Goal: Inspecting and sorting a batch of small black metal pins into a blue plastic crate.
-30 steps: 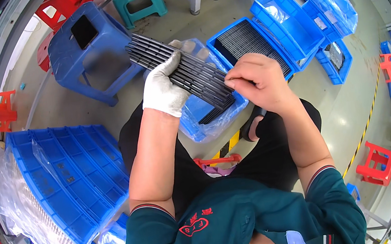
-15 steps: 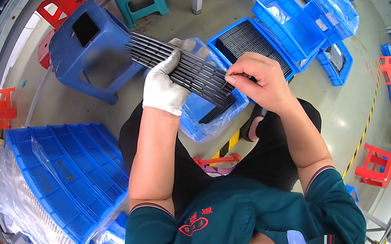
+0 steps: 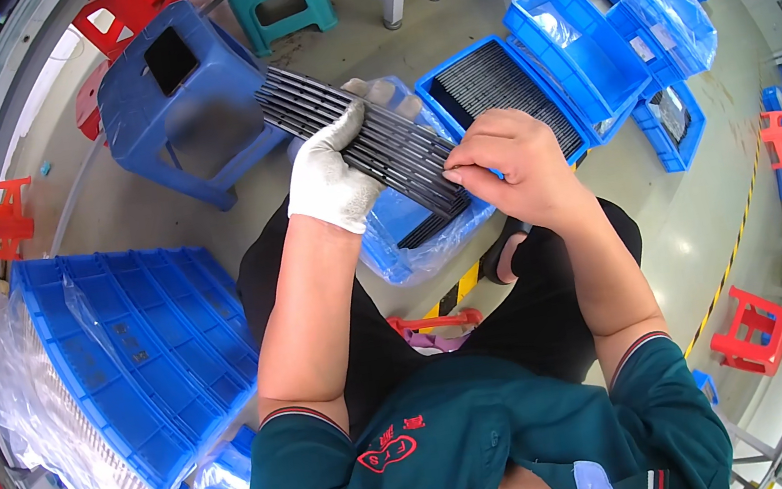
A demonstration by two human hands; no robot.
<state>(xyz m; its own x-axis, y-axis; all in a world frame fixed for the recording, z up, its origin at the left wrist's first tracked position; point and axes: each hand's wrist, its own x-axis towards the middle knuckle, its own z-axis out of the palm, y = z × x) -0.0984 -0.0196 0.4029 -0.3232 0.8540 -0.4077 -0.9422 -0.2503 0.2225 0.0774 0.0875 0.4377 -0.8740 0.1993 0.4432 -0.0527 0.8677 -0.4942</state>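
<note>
My left hand [image 3: 331,167], in a white glove, grips the middle of a long stack of thin black ribbed strips [image 3: 357,138] held slanted above my lap. My bare right hand [image 3: 512,171] pinches the near right end of that stack with thumb and fingers. Under the stack sits a blue bin lined with clear plastic [image 3: 410,237] that holds more black strips. A second blue bin [image 3: 493,82] just beyond my right hand is filled with the same black strips.
A blue plastic stool [image 3: 177,94] stands ahead on the left, with red and teal stools behind it. Stacked blue crates [image 3: 122,335] wrapped in plastic lie at my left. More blue bins [image 3: 643,35] sit at upper right. Yellow floor tape and red stools are at right.
My right hand has shifted slightly along the near end of the stack, its fingers now pinching the strips' tips. The left hand and stack stay nearly still.
</note>
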